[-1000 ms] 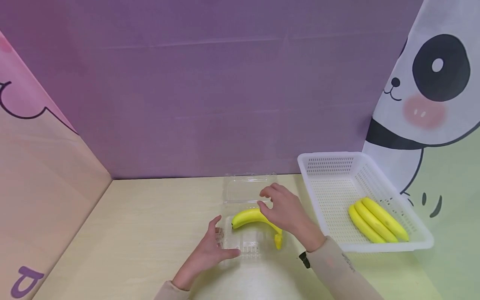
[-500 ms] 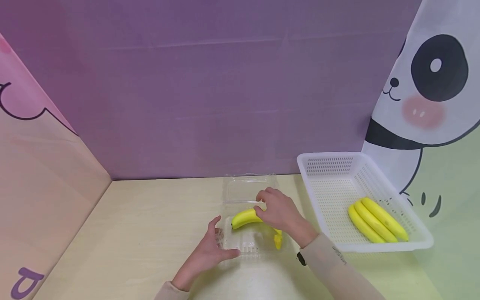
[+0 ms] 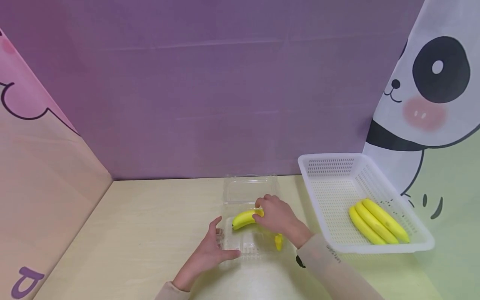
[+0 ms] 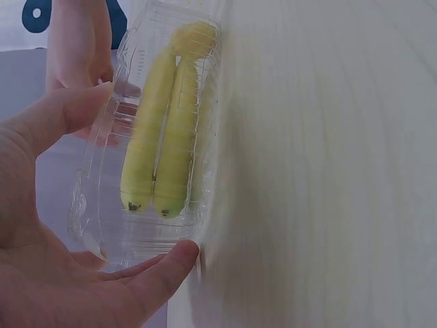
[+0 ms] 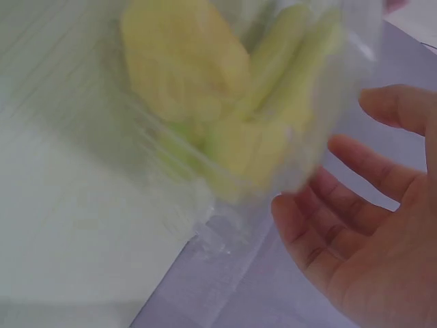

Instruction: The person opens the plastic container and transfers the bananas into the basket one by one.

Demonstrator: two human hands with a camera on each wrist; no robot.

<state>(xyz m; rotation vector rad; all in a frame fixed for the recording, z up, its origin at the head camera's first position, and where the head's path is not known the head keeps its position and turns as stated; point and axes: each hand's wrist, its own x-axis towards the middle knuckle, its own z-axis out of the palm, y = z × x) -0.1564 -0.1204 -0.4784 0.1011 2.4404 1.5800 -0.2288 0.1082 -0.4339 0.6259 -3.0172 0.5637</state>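
Observation:
A clear plastic clamshell container lies with its lid laid back behind it. Inside sits a bunch of bananas; the left wrist view shows at least two bananas joined at the stem end. My left hand holds the container's left end between thumb and fingers. My right hand hovers over the bananas, hiding their middle, with the yellow stem end showing below it. In the right wrist view my right hand has loosely bent fingers beside the container, nothing gripped.
A white perforated plastic basket stands on the right of the pale wooden table. Several bananas lie in its near right part. A purple backdrop closes off the back, with printed side panels left and right.
My right hand has moved slightly left and lower over the bananas, covering more of them. The left hand, container and basket stay where they were.

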